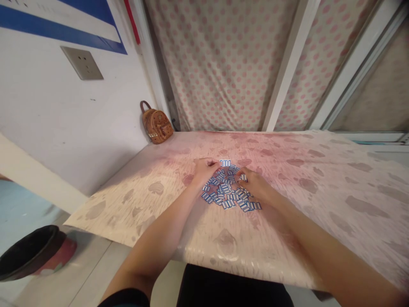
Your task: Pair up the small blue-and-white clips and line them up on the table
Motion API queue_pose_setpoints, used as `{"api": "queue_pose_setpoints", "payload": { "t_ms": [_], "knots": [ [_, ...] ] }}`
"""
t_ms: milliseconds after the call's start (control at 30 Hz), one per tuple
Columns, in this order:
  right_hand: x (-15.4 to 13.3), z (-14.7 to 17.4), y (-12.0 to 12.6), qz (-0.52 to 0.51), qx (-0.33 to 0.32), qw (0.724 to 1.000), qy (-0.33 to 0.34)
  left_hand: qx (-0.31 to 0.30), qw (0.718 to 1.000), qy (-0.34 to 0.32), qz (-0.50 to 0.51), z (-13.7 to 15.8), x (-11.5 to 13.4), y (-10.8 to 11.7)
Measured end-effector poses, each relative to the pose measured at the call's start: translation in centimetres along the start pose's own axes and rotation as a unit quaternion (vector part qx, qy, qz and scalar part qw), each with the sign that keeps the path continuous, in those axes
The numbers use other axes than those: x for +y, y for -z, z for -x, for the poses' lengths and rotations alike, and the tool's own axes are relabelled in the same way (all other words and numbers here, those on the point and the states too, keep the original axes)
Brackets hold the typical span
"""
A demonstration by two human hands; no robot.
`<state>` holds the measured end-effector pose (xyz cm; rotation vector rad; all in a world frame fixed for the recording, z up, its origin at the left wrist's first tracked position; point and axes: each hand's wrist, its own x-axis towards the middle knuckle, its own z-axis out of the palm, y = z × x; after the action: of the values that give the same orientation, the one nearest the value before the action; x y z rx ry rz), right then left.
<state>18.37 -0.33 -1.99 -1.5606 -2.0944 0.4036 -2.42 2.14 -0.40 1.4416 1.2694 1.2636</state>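
A loose heap of small flat blue-and-white striped pieces (pixel 225 187) lies on the table, many of them overlapping. My left hand (pixel 206 168) is at the heap's far left edge, thumb and fingers closed at the left end of one striped piece (pixel 226 163) on the far side. Over the heap's right side, my right hand (pixel 255 184) is closed in a pinch on another striped piece (pixel 243 177). What is printed on the pieces is too small to make out.
A patterned cover lies over the table (pixel 319 187). A small brown backpack (pixel 157 124) leans at the back left corner by the wall. Behind hangs a dotted curtain (pixel 223 64). A dark-rimmed bin (pixel 38 251) stands on the floor at left.
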Motion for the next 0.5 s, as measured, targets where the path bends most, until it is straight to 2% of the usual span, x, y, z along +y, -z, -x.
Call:
{"api": "queue_pose_setpoints", "payload": {
  "t_ms": [133,200,300,367,433,500],
  "knots": [
    [1.6,-0.7,0.3,-0.069,0.031,0.997,-0.028,0.003,1.0,0.001,0.004,-0.1,-0.1,0.0],
    [2.4,-1.2,0.0,-0.155,0.032,0.987,-0.041,0.002,1.0,0.005,0.011,-0.1,-0.1,0.0],
    [2.9,-1.6,-0.4,-0.332,0.007,0.94,-0.084,-0.001,1.0,0.019,0.025,-0.1,-0.1,0.0],
    [2.6,-1.8,-0.4,-0.405,-0.013,0.907,-0.118,-0.005,0.999,0.025,0.032,-0.1,0.0,0.0],
    [2.3,-1.7,-0.2,-0.424,-0.022,0.895,-0.138,-0.008,0.999,0.021,0.031,0.0,0.0,-0.1],
    [2.1,-1.7,0.1,-0.416,-0.026,0.9,-0.128,-0.009,1.0,0.011,0.021,-0.1,-0.1,-0.1]
  ]
}}
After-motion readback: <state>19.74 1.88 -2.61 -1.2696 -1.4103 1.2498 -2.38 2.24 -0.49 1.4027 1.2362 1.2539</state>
